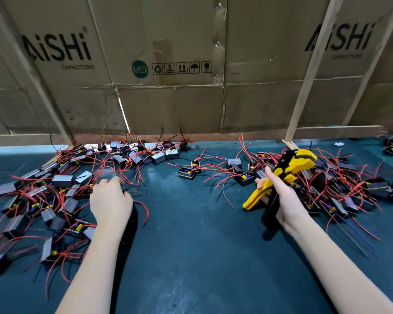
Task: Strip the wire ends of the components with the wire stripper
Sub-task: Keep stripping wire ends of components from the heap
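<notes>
Right hand (284, 200) fingers curled round the stripper (281, 177), gripping both handles; yellow-and-black head tilted up and away, above the right-side pile of components (340, 191). Left hand (110, 200) palm down, fingers bent onto red wires (141, 205) at the inner edge of the left pile (50, 200); whether pinching one, cannot tell. Between the hands and toward the near edge, bare green table (191, 257). Beyond the stripper, a few lone components (186, 173), then more strewn along the cardboard wall (168, 105) closing the table's far edge. Wooden posts (304, 87) leaning against that wall.
</notes>
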